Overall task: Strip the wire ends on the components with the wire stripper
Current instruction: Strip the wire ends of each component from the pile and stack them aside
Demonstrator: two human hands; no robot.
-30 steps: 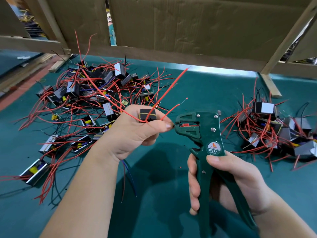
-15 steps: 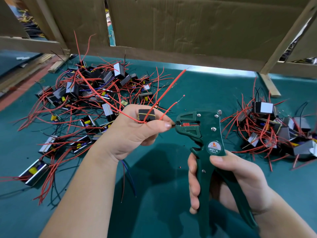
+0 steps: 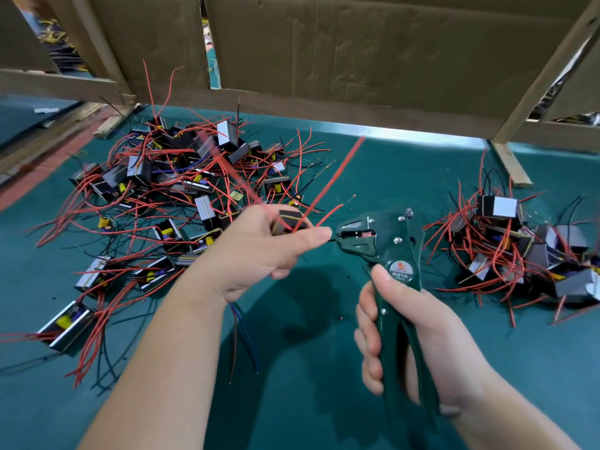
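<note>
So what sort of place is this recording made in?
Most likely a small electronics assembly workshop. A green-covered bench holds two piles of small components with red and black wires, a cardboard-and-timber screen closes off the back, and the right hand holds a green wire stripper.

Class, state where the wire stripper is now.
In the head view, the wire stripper is right of centre, held in the right hand, its head beside the left hand holding a component.
</note>
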